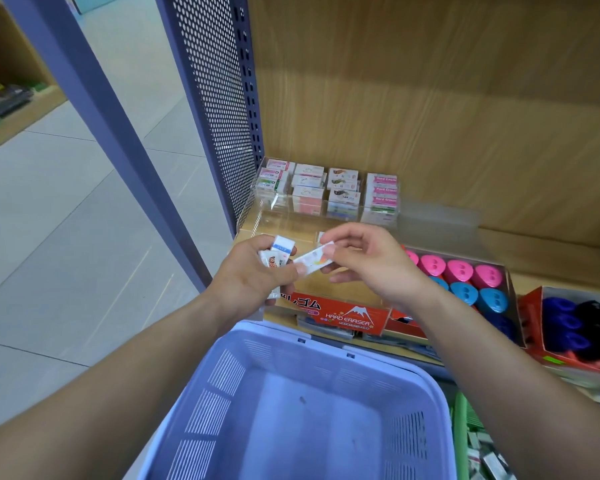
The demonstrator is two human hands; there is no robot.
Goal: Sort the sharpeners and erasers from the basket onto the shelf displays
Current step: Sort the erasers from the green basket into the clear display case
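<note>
Right hand (374, 268) pinches eraser (313, 260) beside left hand (253, 278).

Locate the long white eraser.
Head view, centre: the long white eraser is pinched by the right hand, its other end at the left hand, which grips small erasers, just above the red Hard Eraser box.

My one head-worn camera looks forward and down, close above the lilac plastic basket (222, 379) and wooden shelf (551, 261).
</note>
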